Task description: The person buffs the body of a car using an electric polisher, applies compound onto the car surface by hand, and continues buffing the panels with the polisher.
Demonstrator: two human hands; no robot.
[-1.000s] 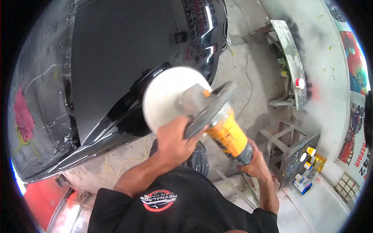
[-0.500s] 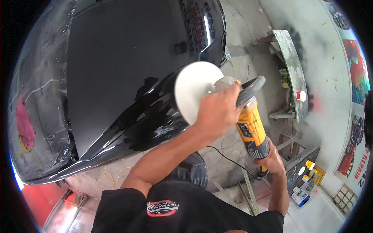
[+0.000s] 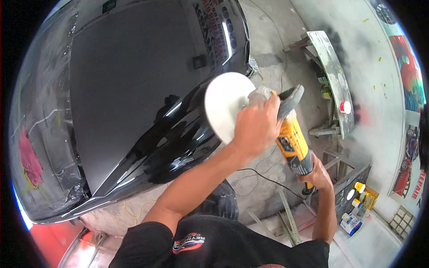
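My left hand (image 3: 257,127) is wrapped over the front of a yellow and black polisher (image 3: 292,140), near its dark loop handle (image 3: 291,100). My right hand (image 3: 318,173) grips the rear end of the tool's body. A round white polishing pad (image 3: 227,105) faces left, its edge overlapping the glossy black side of the car (image 3: 129,85). The tool is tilted, and its pad shows almost full face. From the rear of the polisher a black cord (image 3: 272,181) runs across the floor.
A pink cloth (image 3: 30,158) lies on the car's glass at the left. On the right stands a narrow bench (image 3: 333,67) with a red and white tub (image 3: 344,107). Several containers, one a blue and white can (image 3: 351,224), sit lower right. A yellow cord (image 3: 132,212) trails under the car.
The polisher, held in both hands, has shifted slightly right relative to the car. The whole view has moved a little, with the car lying farther left. Both grips stay the same.
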